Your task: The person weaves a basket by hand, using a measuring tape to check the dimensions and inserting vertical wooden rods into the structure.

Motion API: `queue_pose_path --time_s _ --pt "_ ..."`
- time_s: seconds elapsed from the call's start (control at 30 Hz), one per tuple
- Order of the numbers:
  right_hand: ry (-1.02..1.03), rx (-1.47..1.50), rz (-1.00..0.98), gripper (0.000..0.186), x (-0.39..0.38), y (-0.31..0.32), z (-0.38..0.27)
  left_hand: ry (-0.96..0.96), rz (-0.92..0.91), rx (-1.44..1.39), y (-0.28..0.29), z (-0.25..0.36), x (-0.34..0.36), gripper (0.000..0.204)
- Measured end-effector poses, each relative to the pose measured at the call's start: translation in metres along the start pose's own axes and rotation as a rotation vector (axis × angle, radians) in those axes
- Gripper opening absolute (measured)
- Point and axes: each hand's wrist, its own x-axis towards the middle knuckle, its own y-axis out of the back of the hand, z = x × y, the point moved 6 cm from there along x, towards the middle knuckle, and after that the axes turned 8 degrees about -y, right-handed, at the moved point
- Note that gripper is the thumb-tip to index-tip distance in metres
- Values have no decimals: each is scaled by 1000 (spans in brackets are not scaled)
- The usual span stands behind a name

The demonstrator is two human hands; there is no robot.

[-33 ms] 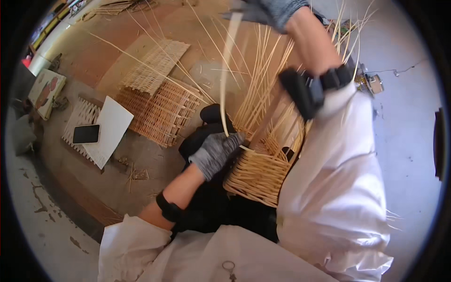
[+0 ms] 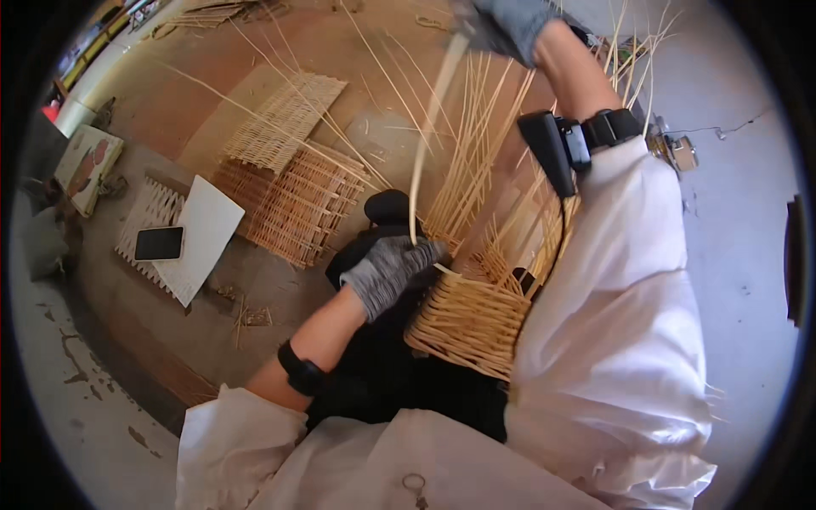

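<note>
Rough wicker basket [image 2: 472,327], smooth cane strip [image 2: 422,153]; matt knitted-cloth gloves [image 2: 382,276], smooth phone screen [image 2: 159,244]

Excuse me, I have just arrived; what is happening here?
Someone is working at a partly woven basket, with many loose strands extending from it. The gloved left hand is beside its upper edge. A pale strip runs from there to the outstretched, gloved right hand, which is blurred. Woven panels lie on the left, and a phone too.
</note>
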Motion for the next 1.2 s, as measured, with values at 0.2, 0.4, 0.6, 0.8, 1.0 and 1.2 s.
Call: queue_pose_path --time_s 0.2,0.4,0.6,0.8,1.0,1.2 --pt "-438 632 179 19 -15 45 170 451 125 201 7 4 33 34" --pt "107 879 439 27 -107 88 127 149 -287 447 -32 2 65 26" --pt "83 913 692 36 -227 -55 109 75 -828 474 -53 -22 88 23" --pt "94 1676 684 31 -290 -129 142 -125 -16 125 -21 50 57 14" --pt "262 1666 593 29 -284 -131 136 -606 -170 873 -94 125 2 25" --pt "-196 1529 743 6 -309 -98 187 -121 -464 1116 -100 52 32 34"
